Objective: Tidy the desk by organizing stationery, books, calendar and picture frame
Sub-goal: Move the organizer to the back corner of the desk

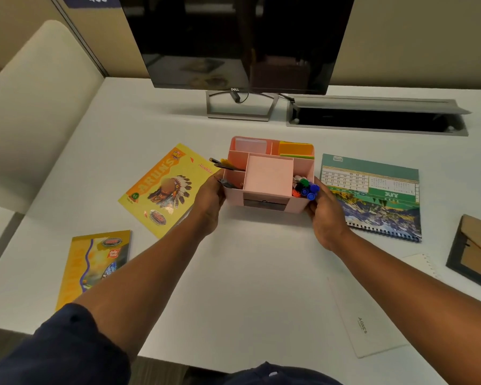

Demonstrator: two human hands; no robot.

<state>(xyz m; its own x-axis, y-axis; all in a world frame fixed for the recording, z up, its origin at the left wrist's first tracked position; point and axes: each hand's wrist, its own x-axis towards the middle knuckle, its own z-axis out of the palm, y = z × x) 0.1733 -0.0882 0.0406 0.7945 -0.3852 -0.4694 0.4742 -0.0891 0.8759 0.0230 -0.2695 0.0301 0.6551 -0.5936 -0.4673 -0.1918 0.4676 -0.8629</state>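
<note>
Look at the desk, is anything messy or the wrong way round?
Yes. The calendar lies flat and upside down, the picture frame lies face-down at the right edge, and two yellow books lie crooked on the left.

A pink plastic desk organiser (270,176) with several compartments stands mid-desk, holding coloured markers (305,187), pencils (227,164) and sticky notes (295,149). Two yellow-covered books (165,190) (95,266) lie flat to its left. A spiral-bound June calendar (371,197) lies flat on its right, a dark picture frame (474,252) face-down beyond it.
</note>
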